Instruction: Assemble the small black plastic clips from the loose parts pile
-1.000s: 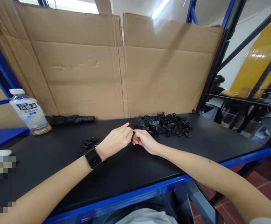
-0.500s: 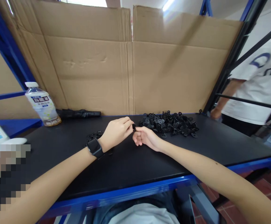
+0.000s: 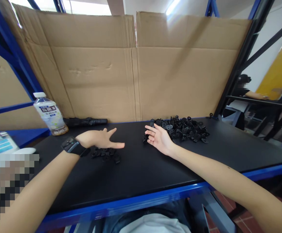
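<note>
Centre of frame, black tabletop (image 3: 141, 184) with blue steel edge: left hand (image 3: 98, 139), palm down, fingers spread wide, holding nothing, just above a small heap of black plastic pieces (image 3: 104, 154). Right hand (image 3: 159, 139), palm up, open wide, apparently empty, fingertips just beside a larger heap of black plastic pieces (image 3: 186, 129) at centre right.
</note>
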`<state>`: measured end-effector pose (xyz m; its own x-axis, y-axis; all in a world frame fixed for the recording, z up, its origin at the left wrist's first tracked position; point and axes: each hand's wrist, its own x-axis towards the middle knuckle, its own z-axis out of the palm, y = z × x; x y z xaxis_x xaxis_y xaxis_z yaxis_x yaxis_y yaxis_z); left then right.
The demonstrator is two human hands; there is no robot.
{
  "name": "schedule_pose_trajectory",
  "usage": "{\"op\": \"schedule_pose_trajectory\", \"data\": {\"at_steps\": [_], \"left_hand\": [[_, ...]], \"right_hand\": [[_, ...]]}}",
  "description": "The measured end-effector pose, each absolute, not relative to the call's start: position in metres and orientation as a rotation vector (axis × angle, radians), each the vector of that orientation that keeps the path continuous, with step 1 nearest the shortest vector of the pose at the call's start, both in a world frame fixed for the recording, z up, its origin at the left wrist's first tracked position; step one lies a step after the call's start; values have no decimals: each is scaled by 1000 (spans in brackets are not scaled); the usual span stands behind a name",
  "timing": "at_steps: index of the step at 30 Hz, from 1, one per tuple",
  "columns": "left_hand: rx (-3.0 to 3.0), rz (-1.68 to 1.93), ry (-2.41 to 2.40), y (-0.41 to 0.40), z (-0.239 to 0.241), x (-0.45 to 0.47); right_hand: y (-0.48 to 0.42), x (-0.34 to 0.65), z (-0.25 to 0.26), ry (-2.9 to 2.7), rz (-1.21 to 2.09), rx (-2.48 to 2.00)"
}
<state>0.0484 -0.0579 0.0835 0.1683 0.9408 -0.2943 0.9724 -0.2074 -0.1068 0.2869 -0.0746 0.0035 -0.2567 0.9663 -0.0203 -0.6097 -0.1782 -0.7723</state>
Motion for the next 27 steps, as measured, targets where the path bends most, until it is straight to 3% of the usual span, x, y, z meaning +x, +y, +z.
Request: {"op": "schedule_pose_trajectory", "data": {"at_steps": [6,18,27], "left_hand": [[2161,-632,1936,-68,68,64],[2725,-48,1632,-29,8,66],[2729,255,1598,-22,21,64]], "right_hand": [[-76,285,1,-978,1785,-616],[-76,285,0,-1108,1781,-623],[-78,286,3,-1146,1769,-675]]}}
